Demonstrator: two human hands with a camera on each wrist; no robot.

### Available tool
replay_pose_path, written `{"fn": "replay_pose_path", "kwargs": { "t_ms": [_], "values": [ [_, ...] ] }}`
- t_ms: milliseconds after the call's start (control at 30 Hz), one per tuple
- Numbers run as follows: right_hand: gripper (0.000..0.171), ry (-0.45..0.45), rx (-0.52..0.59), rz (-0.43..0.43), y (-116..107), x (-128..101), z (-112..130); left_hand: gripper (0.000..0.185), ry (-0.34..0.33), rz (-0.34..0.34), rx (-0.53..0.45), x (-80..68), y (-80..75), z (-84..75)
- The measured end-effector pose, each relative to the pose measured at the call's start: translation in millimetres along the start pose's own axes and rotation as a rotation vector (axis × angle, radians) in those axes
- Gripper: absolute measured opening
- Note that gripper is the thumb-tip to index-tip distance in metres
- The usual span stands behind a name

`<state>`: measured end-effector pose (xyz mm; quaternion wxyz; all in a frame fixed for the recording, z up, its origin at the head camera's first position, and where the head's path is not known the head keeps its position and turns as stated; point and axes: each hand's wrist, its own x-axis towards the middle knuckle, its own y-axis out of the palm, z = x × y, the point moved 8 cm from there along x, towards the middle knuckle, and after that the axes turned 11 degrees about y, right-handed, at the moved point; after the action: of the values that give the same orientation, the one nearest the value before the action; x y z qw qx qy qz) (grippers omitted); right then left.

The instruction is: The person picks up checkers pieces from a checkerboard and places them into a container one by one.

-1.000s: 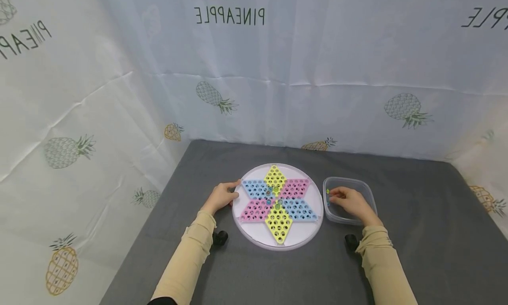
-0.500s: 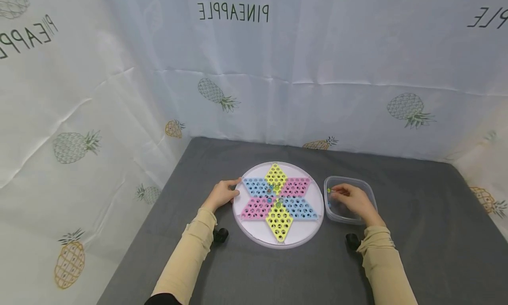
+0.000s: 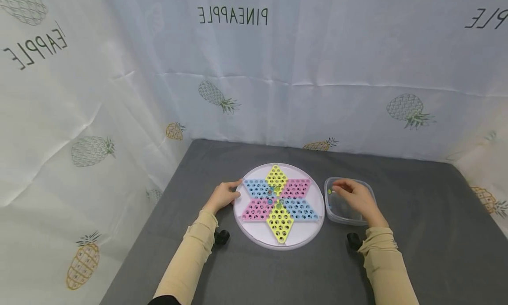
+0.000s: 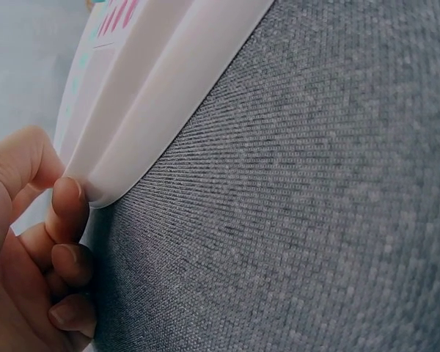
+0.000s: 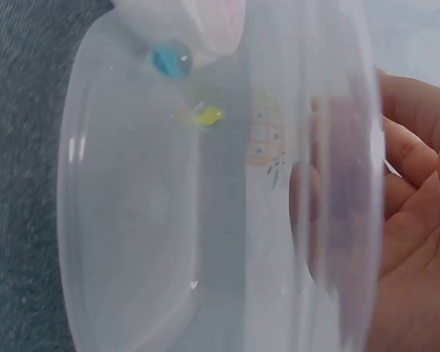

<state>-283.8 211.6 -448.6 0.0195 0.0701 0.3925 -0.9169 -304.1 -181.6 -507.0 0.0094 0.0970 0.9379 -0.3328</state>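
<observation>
In the head view a round white Chinese checkers board (image 3: pixel 250 232) with a yellow, pink and blue star lies on the table. A few glass marbles (image 3: pixel 279 206) sit near the star's centre. My left hand (image 3: pixel 222 195) grips the board's left rim between thumb and fingers, as the left wrist view also shows. My right hand (image 3: pixel 358 201) is over the clear plastic container (image 3: pixel 337 219), fingers bent and drawn together; I cannot tell whether a marble is between them. Through the container's wall, the right wrist view shows a blue marble (image 5: pixel 171 59) and a yellow marble (image 5: pixel 209 115).
The grey cloth-covered table (image 3: pixel 254 274) runs to a white pineapple-print curtain (image 3: pixel 337 45) at the back and left. The container stands close to the board's right side. Black wrist-camera parts (image 3: pixel 222 237) hang beneath the left forearm.
The right hand has risen slightly from inside the container, away from the marbles at its left side. The left hand stays on the board's rim. The head view has shifted a little.
</observation>
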Motion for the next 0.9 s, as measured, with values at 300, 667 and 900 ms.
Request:
{"fn": "replay_pose_path", "kwargs": {
  "t_ms": [300,667,900],
  "values": [
    [0.044,-0.037,0.014,-0.036,-1.5,-7.1,13.4,0.053,0.025,-0.012,-0.004,1.3,-0.2,-1.4],
    [0.039,-0.084,0.030,-0.059,10.7,-11.6,35.2,0.053,0.013,-0.009,0.002,1.2,-1.1,0.1],
    [0.041,-0.096,0.039,-0.022,26.0,-11.1,48.2,0.053,0.006,-0.005,0.001,1.2,-0.9,1.0]
  ]
}}
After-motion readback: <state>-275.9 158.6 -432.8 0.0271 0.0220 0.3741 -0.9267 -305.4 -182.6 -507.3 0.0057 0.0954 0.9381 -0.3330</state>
